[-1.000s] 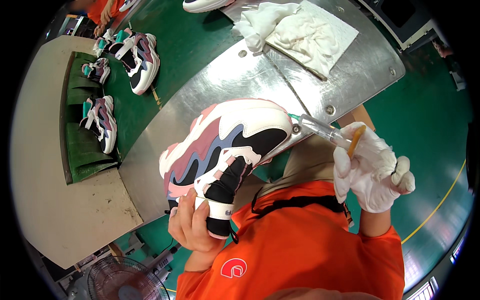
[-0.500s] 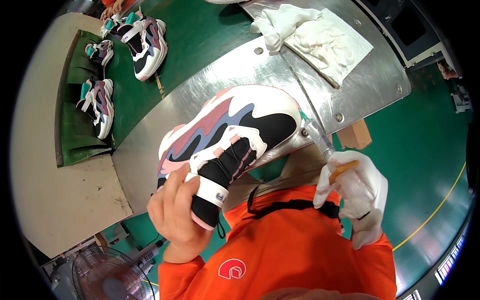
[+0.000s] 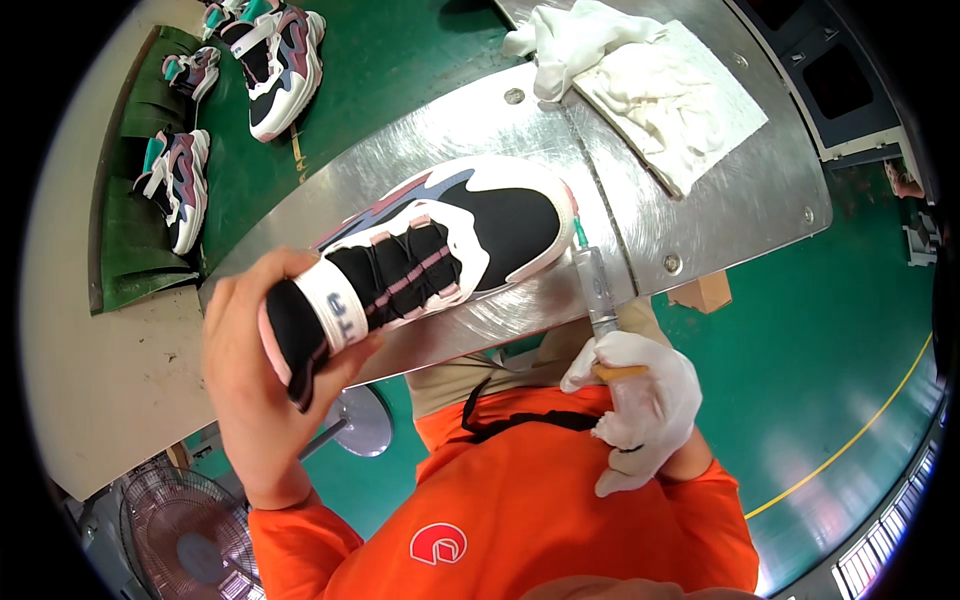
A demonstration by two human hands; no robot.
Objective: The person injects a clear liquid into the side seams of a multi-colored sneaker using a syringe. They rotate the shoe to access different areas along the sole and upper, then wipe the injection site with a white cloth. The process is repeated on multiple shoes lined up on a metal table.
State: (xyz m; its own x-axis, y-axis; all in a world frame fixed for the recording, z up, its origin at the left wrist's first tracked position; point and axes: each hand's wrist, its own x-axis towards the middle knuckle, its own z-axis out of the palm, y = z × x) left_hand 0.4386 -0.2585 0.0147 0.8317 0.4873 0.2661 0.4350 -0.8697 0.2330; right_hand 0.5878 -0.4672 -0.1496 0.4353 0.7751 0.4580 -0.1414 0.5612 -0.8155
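A white, black, pink and blue sneaker (image 3: 515, 222) is held over the metal table, toe to the right, its upper and laces facing me. My bare left hand (image 3: 250, 365) is closed around its ankle end, thumb and fingers on either side of the tongue and white strap. In its white glove, my right hand (image 3: 650, 405) grips a clear syringe (image 3: 594, 278) with a green tip. That tip is at the sole edge by the toe; I cannot tell whether it touches. An orange-brown band shows at the gloved fingers.
White cloths (image 3: 650, 95) lie on a pale board at the back right of the metal table (image 3: 440, 120). Several similar sneakers (image 3: 285, 75) stand on the green surface at the left. A fan (image 3: 190, 535) is at lower left, a cardboard box (image 3: 702, 292) beyond the table's right edge.
The sneaker has been turned from its side so that its laces face me. My left hand has shifted left around its ankle end. My right hand has moved left, with the syringe more upright.
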